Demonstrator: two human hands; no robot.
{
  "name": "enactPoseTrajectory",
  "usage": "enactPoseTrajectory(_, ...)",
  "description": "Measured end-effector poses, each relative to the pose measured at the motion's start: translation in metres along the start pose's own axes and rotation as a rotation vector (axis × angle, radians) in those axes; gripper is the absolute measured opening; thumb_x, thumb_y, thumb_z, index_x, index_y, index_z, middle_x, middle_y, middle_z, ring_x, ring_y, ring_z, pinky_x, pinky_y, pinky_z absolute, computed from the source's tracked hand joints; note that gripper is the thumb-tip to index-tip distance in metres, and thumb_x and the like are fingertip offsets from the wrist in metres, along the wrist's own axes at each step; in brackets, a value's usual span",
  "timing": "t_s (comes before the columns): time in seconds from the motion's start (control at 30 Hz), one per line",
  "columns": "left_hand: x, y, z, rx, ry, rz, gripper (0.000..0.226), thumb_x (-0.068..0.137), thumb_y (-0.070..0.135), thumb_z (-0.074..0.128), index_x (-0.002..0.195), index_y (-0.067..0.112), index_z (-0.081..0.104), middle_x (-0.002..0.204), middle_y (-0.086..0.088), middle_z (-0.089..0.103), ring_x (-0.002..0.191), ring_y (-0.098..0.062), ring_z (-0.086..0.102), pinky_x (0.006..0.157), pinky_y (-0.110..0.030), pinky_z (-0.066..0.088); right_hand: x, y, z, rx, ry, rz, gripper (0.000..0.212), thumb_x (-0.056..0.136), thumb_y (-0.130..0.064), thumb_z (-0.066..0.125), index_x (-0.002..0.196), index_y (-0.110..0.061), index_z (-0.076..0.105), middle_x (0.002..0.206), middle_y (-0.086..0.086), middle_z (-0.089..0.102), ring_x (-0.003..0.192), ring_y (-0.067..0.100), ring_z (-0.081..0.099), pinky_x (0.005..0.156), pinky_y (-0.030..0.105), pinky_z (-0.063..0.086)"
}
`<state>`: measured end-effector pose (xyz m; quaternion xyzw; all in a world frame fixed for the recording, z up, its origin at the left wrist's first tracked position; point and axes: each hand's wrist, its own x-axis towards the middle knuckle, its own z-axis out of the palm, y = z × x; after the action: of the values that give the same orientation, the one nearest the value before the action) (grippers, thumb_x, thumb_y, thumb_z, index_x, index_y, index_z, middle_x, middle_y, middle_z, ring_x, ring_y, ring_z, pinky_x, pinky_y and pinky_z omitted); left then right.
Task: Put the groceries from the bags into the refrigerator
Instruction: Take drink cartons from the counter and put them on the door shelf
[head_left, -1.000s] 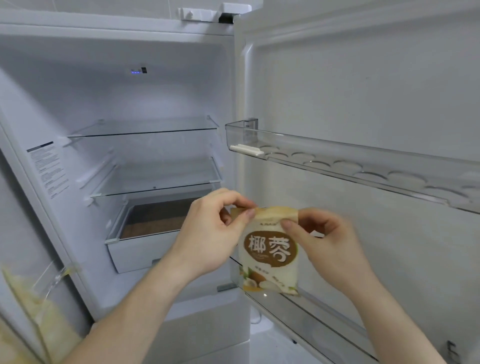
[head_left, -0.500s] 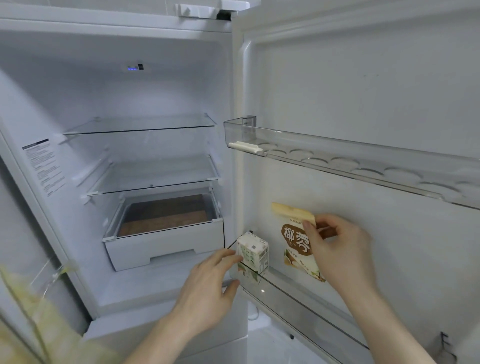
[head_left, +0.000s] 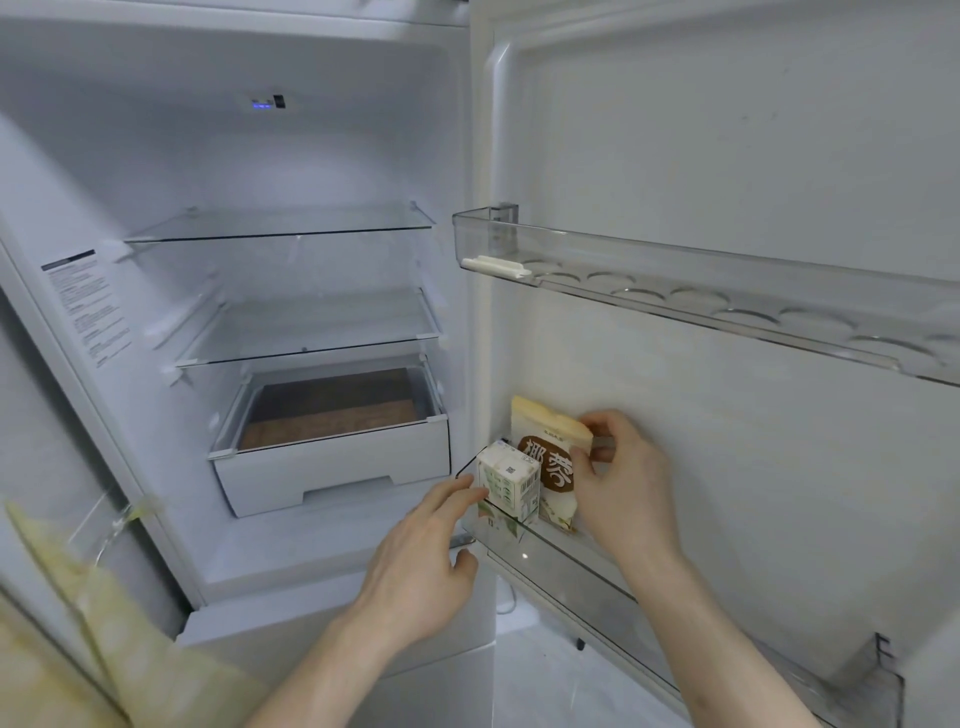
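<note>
Refrigerator (head_left: 332, 156), white, door swung fully open to the right; interior lit, small blue indicator light (head_left: 262, 105) on the ceiling panel. Two glass shelves: upper shelf (head_left: 280, 228), lower shelf (head_left: 311, 332), both bare. White crisper drawer (head_left: 332, 462) below them, brown lining visible through its top. Printed label (head_left: 85, 306) on the left inner wall. Door fittings: clear upper door bin (head_left: 727, 296) with round egg moulds along its floor; clear lower door bin (head_left: 571, 561) running down toward the lower right. Pale floor below the door. Yellowish plastic bag (head_left: 78, 623), blurred, at lower left.

Contents of lower door bin, at its hinge end: small white carton (head_left: 506, 486), upright, nearest the corner; cream pouch (head_left: 550, 457) with brown oval label, upright, just beside and behind the carton, against the door liner.

Left hand (head_left: 426, 561): fingers extended, tips touching the carton's near face, nothing gripped. Right hand (head_left: 623, 483): thumb and fingers pinching the pouch's right edge.

Changes: a second ago both hands held the pouch in the air before the door. Half a second ago the pouch was tilted above the bin, apart from the carton; it now stands lower, beside the carton. The left hand has risen from the bin front to the carton.
</note>
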<state>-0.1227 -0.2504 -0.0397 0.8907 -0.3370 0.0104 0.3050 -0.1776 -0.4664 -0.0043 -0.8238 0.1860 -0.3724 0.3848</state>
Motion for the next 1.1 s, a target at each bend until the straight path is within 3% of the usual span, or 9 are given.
enactPoseTrajectory(0.1, -0.001, -0.001, 0.0, -0.005, -0.005, 0.006, 0.071, 0.086, 0.016, 0.054, 0.148, 0.045, 0.037, 0.159, 0.032, 0.022, 0.139, -0.004, 0.042, 0.11, -0.029, 0.042, -0.004, -0.003, -0.007, 0.078, 0.029, 0.013, 0.041, 0.089, 0.001, 0.068, 0.121, -0.024, 0.064, 0.113, -0.006, 0.067, 0.098, 0.008, 0.068, 0.08, 0.026, 0.06)
enactPoseTrajectory(0.23, -0.001, -0.001, -0.001, -0.006, -0.014, 0.002, 0.074, 0.086, 0.015, 0.054, 0.15, 0.045, 0.036, 0.159, 0.033, 0.021, 0.142, -0.002, 0.037, 0.112, -0.027, 0.04, -0.01, -0.007, -0.013, 0.054, 0.061, -0.089, 0.041, 0.085, 0.006, 0.069, 0.11, -0.027, 0.067, 0.112, -0.01, 0.058, 0.105, 0.009, 0.062, 0.083, 0.035, 0.061)
enactPoseTrajectory(0.4, -0.002, -0.002, -0.002, -0.007, -0.035, -0.006, 0.077, 0.087, 0.013, 0.054, 0.152, 0.047, 0.033, 0.161, 0.033, 0.019, 0.145, -0.002, 0.032, 0.116, -0.029, 0.037, -0.021, -0.009, -0.018, 0.02, -0.008, -0.095, 0.035, 0.086, -0.005, 0.073, 0.11, -0.031, 0.07, 0.122, -0.017, 0.056, 0.115, 0.005, 0.056, 0.094, 0.043, 0.056)
enactPoseTrajectory(0.57, -0.014, -0.004, -0.015, 0.023, -0.097, 0.057, 0.09, 0.088, 0.008, 0.05, 0.158, 0.049, 0.01, 0.163, 0.034, -0.003, 0.152, 0.001, 0.012, 0.123, -0.025, 0.022, -0.049, -0.028, -0.02, 0.133, -0.031, -0.146, 0.034, 0.087, -0.009, 0.076, 0.11, -0.033, 0.07, 0.123, -0.02, 0.058, 0.119, 0.002, 0.057, 0.097, 0.031, 0.053)
enactPoseTrajectory(0.67, -0.047, -0.017, -0.03, 0.067, -0.06, 0.071, 0.094, 0.09, 0.007, 0.048, 0.157, 0.052, -0.001, 0.158, 0.041, -0.017, 0.148, 0.013, 0.0, 0.121, -0.017, 0.012, -0.068, -0.044, -0.013, 0.176, -0.128, -0.167, 0.032, 0.089, -0.01, 0.076, 0.106, -0.037, 0.071, 0.121, -0.025, 0.062, 0.119, 0.0, 0.059, 0.093, 0.021, 0.051)
enactPoseTrajectory(0.8, -0.098, -0.067, -0.065, 0.13, 0.044, -0.089, 0.078, 0.094, 0.021, 0.053, 0.153, 0.053, 0.014, 0.155, 0.045, -0.008, 0.145, 0.016, 0.005, 0.113, -0.007, 0.007, -0.088, -0.063, 0.02, 0.157, -0.344, -0.192, 0.034, 0.09, -0.016, 0.075, 0.114, -0.041, 0.07, 0.126, -0.027, 0.063, 0.121, -0.001, 0.058, 0.096, 0.024, 0.051)
enactPoseTrajectory(0.9, -0.138, -0.104, -0.084, 0.145, 0.099, -0.241, 0.069, 0.093, 0.027, 0.055, 0.151, 0.05, 0.026, 0.157, 0.041, -0.003, 0.149, 0.005, 0.013, 0.12, -0.02, 0.019, -0.097, -0.079, 0.052, -0.032, -0.684, -0.236, 0.048, 0.096, -0.038, 0.068, 0.14, -0.049, 0.052, 0.152, -0.035, 0.038, 0.137, -0.013, 0.037, 0.113, 0.018, 0.034)
enactPoseTrajectory(0.97, -0.164, -0.12, -0.093, 0.135, 0.117, -0.323, 0.064, 0.094, 0.028, 0.055, 0.15, 0.047, 0.032, 0.16, 0.036, 0.001, 0.151, 0.002, 0.013, 0.122, -0.025, 0.021, -0.107, -0.092, 0.076, -0.14, -0.905, -0.247, 0.06, 0.098, -0.046, 0.063, 0.151, -0.05, 0.036, 0.162, -0.034, 0.018, 0.146, -0.01, 0.022, 0.115, 0.013, 0.022)
enactPoseTrajectory(1.1, -0.211, -0.138, -0.103, 0.149, 0.174, -0.467, 0.06, 0.096, 0.032, 0.055, 0.151, 0.044, 0.033, 0.161, 0.033, 0.001, 0.149, 0.002, 0.013, 0.119, -0.019, 0.02, -0.132, -0.114, 0.124, -0.142, -1.106, -0.319, 0.066, 0.098, -0.051, 0.061, 0.156, -0.05, 0.029, 0.165, -0.035, 0.008, 0.153, -0.004, 0.015, 0.12, 0.02, 0.02)
